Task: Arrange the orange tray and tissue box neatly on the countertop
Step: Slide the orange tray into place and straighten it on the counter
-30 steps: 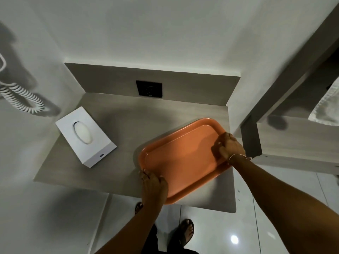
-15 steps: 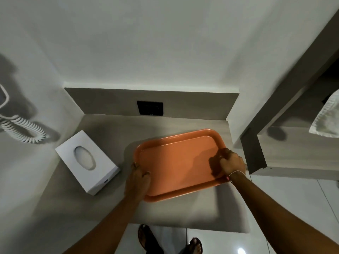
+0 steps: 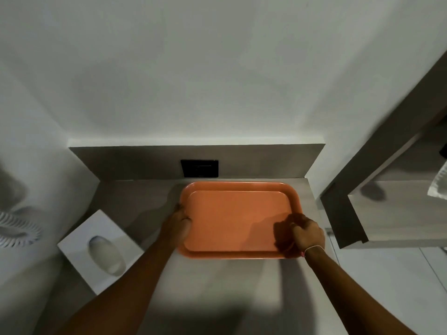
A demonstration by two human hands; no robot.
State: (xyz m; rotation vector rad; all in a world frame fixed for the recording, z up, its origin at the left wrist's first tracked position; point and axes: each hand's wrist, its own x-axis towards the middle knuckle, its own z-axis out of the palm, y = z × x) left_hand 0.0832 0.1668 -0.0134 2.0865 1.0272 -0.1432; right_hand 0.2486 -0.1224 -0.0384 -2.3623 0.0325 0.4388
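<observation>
Tray (image 3: 238, 218) lies flat on the tabletop (image 3: 145, 201), long side square to the back panel, far edge close under the black socket plate (image 3: 199, 168). Left hand (image 3: 177, 223) grips the tray's left rim, thumb over the lip, fingers beneath: grip clamped on the rim. Right hand (image 3: 306, 234) grips the tray's near-right corner, fingers curled over the rim: grip clamped likewise. Tissue box (image 3: 100, 250) sits left of the tray, well apart from it, turned at an angle to it, oval slot facing up. Coiled cord (image 3: 18, 229) hangs on the wall left of the box.
</observation>
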